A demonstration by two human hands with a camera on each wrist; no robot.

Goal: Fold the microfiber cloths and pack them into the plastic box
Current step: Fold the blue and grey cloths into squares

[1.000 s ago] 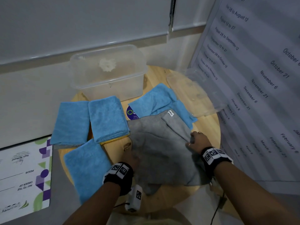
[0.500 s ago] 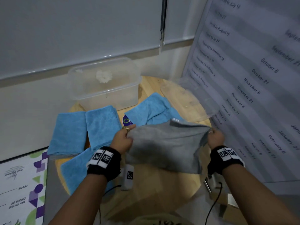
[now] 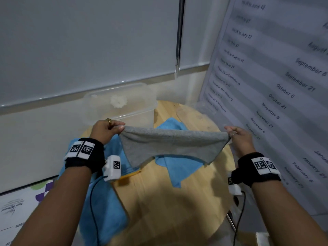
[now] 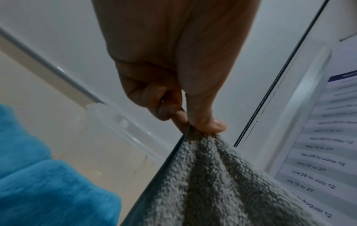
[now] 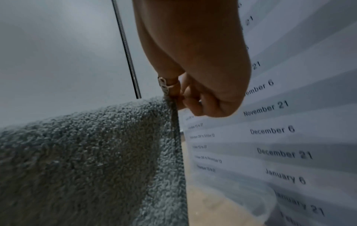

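The room is dim, lit evenly and coolly, with a soft sheen along the wall. A pale grey-white roller blind [image 3: 85, 45] fills most of the wall ahead; its bottom rail runs slantwise above a cream lower wall [image 3: 39, 139]. A dark beaded cord [image 3: 179, 31] hangs down between this blind and a narrower one beside it — the left wrist view shows the same cord [image 4: 280, 76] close up. On the right stands a large banded chart [image 3: 276, 96] printed with dates, October 6 and November 21 among them. A round wooden table [image 3: 170, 210] stands in the corner. At the lower left leans a printed board [image 3: 19, 206] — purple and green shapes.
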